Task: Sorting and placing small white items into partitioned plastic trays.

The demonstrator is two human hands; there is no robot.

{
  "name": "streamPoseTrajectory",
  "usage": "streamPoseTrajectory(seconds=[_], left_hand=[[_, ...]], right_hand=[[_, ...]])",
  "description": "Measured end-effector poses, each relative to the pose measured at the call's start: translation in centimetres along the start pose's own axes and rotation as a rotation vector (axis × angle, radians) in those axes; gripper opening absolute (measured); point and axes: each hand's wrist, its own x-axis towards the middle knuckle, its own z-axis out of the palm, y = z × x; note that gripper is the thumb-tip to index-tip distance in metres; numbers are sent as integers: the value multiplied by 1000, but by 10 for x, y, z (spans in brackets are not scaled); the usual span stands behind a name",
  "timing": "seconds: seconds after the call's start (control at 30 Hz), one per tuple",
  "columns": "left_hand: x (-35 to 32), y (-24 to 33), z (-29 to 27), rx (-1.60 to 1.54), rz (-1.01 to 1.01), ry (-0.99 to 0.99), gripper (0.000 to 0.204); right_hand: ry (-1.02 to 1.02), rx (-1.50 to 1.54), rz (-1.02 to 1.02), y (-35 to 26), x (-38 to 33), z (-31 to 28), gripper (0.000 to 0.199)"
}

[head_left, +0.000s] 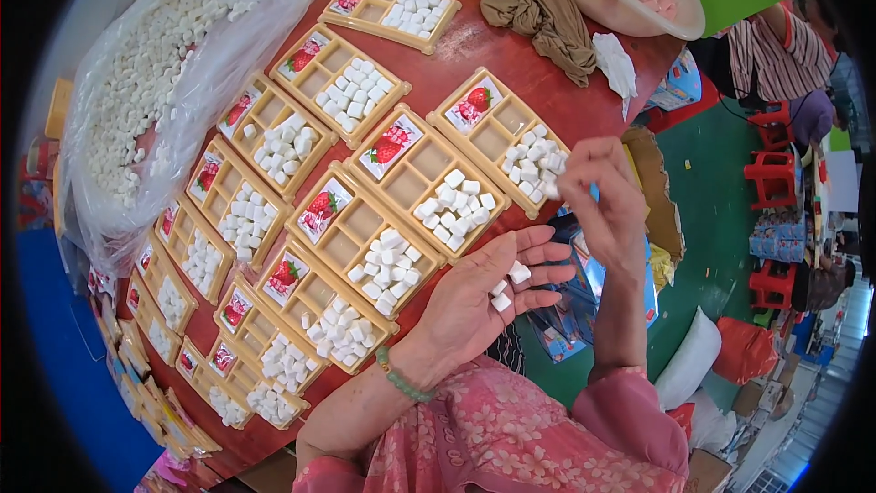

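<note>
Apparently L hand (473, 290) sits palm-up, fingers apart, below rightmost tray (489, 140), prob. so white cubes (501, 302) won't roll; R hand (604, 196) narrow at tray's edge, grip unclear.

I look down through one head-worn fisheye, close above the red tabletop (474, 41), green floor (712, 246) farther off rightward

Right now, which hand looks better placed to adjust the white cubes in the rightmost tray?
Probably the right hand: it reaches over the edge of the rightmost tray, close to the white cubes. The left hand is lower in view, palm up, carrying loose cubes.
</note>
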Motion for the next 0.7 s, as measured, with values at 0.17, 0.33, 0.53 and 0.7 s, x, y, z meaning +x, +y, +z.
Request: streamPoseTrajectory(seconds=[0.17, 0.33, 0.53, 0.7], left_hand=[[-2, -3, -3, -59, 53, 23, 47], [-3, -1, -6, -19, 10, -4, 37], [-6, 0, -8, 1, -50, -46, 37], [-7, 1, -8, -4, -59, 9, 39]], right_hand=[[-360, 125, -222, -22, 2, -8, 12], [-145, -148, -108, 0, 16, -2, 18], [-117, -342, -117, 2, 27, 2, 23], [-114, -383, -163, 6, 26, 7, 22]])
